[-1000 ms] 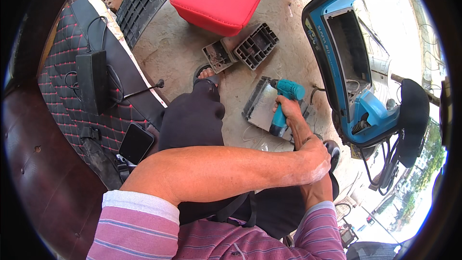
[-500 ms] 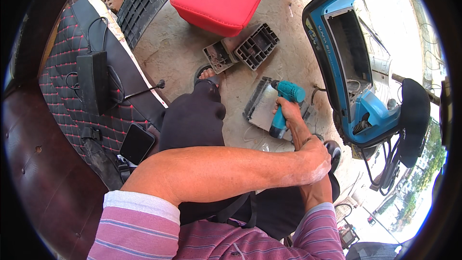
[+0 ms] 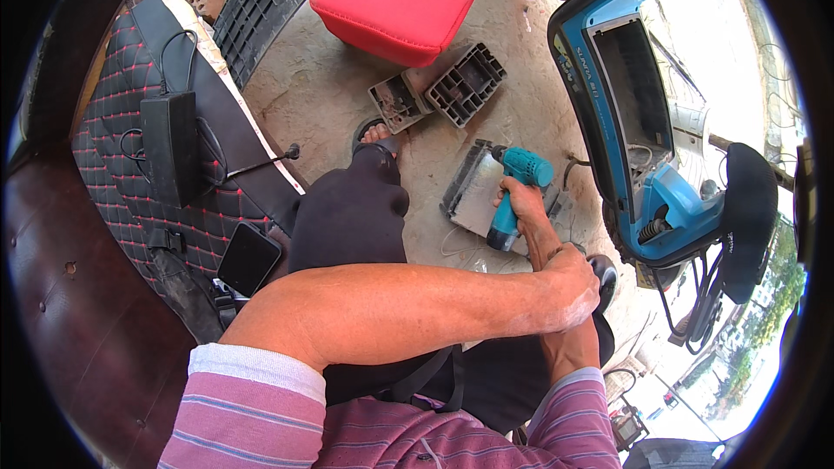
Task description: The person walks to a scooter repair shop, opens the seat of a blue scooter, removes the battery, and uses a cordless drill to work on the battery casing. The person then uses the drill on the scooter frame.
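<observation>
A teal cordless drill (image 3: 526,167) is held in my right hand (image 3: 523,201), its fingers wrapped round the grip and its nose pointing left. Below the chuck lies a grey flat box-like part (image 3: 476,201) with a dark edge; I cannot tell whether the drill touches it. My left forearm crosses in front of me, and my left hand (image 3: 573,288) is closed over my right forearm (image 3: 540,239) just behind the wrist. Most of the left fingers are hidden on the far side.
Beyond lie dark ribbed plastic boxes (image 3: 466,85) and a red cushioned seat (image 3: 400,2). A blue scooter body panel (image 3: 584,113) stands at the right. On the quilted black seat (image 3: 113,143) to the left are a black power adapter (image 3: 169,149) and a phone (image 3: 249,258).
The whole view has shifted very slightly. My hands and the drill keep the same pose.
</observation>
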Motion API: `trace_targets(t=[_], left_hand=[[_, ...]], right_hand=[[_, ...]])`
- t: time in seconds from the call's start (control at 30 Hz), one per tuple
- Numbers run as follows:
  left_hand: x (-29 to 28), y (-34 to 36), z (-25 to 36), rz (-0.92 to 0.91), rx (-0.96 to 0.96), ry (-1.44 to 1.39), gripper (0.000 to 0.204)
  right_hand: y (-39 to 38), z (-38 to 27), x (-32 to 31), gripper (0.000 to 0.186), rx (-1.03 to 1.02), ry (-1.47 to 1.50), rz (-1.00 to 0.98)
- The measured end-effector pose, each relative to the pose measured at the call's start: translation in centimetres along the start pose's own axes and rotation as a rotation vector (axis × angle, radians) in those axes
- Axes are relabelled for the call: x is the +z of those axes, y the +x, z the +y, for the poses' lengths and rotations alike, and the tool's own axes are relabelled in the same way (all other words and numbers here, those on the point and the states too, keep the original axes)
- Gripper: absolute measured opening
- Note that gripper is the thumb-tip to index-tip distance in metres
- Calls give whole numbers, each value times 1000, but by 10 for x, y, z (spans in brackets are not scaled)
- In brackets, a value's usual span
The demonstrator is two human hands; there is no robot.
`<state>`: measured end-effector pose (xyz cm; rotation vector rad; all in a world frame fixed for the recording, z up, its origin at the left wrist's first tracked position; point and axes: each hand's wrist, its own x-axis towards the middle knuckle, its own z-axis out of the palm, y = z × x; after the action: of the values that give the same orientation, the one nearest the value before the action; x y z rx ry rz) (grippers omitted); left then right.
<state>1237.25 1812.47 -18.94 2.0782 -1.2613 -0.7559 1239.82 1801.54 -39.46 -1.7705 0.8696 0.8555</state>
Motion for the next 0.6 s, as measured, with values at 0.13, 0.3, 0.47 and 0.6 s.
trace_targets(t=[0.13, 0.3, 0.47, 0.6], left_hand=[[-1, 1, -1, -15, 11, 9, 22], [0, 2, -1, -21, 0, 2, 22], [3, 3, -1, -10, 6, 10, 21], [-2, 1, -2, -27, 24, 9, 19]], right_hand=[[0, 1, -1, 18, 3, 6, 0], [2, 3, -2, 17, -13, 13, -7], [2, 4, -1, 17, -23, 14, -12], [3, 8, -3, 17, -42, -2, 2]])
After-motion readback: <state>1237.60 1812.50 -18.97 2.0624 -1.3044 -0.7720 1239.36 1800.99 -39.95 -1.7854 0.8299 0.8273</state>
